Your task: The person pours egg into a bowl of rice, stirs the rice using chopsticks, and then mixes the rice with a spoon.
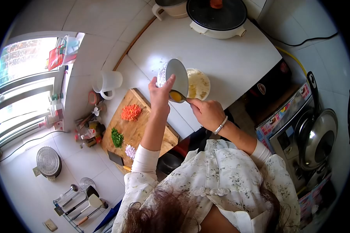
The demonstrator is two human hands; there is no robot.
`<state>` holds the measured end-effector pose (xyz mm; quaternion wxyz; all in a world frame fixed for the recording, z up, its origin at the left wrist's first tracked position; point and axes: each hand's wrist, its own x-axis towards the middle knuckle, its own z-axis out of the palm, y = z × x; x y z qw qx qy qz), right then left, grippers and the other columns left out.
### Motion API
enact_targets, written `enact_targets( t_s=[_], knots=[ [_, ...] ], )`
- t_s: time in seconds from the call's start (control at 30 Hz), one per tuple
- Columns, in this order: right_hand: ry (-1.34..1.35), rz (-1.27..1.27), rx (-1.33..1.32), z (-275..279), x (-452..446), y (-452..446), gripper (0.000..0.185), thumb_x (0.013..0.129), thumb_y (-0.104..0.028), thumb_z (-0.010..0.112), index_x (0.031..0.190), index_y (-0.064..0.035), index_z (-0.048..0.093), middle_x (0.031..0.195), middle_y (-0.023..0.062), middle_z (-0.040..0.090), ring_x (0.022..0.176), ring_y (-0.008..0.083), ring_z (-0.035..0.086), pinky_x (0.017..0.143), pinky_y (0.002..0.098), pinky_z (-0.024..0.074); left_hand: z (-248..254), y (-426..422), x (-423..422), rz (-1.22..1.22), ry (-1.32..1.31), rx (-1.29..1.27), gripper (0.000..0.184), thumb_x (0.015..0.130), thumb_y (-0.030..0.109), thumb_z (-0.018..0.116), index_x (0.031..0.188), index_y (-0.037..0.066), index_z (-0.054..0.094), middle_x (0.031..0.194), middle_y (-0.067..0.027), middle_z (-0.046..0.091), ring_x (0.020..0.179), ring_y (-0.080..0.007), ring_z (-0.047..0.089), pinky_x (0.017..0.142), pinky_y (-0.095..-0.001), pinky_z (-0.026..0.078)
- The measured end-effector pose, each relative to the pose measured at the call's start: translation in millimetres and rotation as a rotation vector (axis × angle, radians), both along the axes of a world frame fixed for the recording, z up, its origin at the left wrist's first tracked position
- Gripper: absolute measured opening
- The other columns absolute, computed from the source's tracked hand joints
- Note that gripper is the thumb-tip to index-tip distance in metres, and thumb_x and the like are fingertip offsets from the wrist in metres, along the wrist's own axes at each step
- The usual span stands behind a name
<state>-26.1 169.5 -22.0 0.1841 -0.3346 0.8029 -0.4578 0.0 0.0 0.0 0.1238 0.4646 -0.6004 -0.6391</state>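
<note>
My left hand point(161, 93) grips a white bowl point(177, 75) with a speckled outside, tilted on its side with the thumb over the rim. A spoon point(177, 97) is in my right hand point(210, 113), its bowl at the lower rim of the tilted bowl and carrying a yellow, egg-like liquid. Just right of the tilted bowl, and partly covered by it, a second white bowl point(209, 83) stands on the counter with a pale yellow, lumpy mix point(198, 86) inside.
On a wooden cutting board point(153, 130) lie chopped orange bits point(131, 112), chopped greens point(117, 137), pale purple bits point(130, 151) and a knife point(115, 158). A white jug point(109, 82) stands left of it. A lidded electric pan point(217, 29) sits at the counter's back.
</note>
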Motion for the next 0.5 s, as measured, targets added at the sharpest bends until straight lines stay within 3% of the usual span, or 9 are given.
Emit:
enact_targets(
  t_s=[0.17,0.5],
  knots=[
    [0.001,0.012,-0.006,1.6,2.5,-2.4,0.020,0.081,-0.010,0.057,0.099,-0.0105,0.067,0.068,0.0138,0.063,0.059,0.0306,0.062,0.056,0.0393,0.0503,5.0,5.0,1.7,0.020,-0.015,-0.077,0.097,0.072,0.030,0.079,0.133,-0.014,0.017,0.119,-0.0273,0.044,0.107,-0.0288,0.051,0.087,-0.0341,0.046],
    [-0.004,0.025,0.014,3.0,4.6,-3.4,0.021,0.081,-0.009,0.058,0.100,-0.0109,0.066,0.069,0.0149,0.063,0.061,0.0312,0.062,0.057,0.0396,0.0505,2.4,7.4,4.8,0.028,-0.016,-0.108,0.097,0.070,0.028,0.081,0.131,-0.014,0.019,0.118,-0.0262,0.044,0.104,-0.0266,0.053,0.081,-0.0319,0.049]
  ],
)
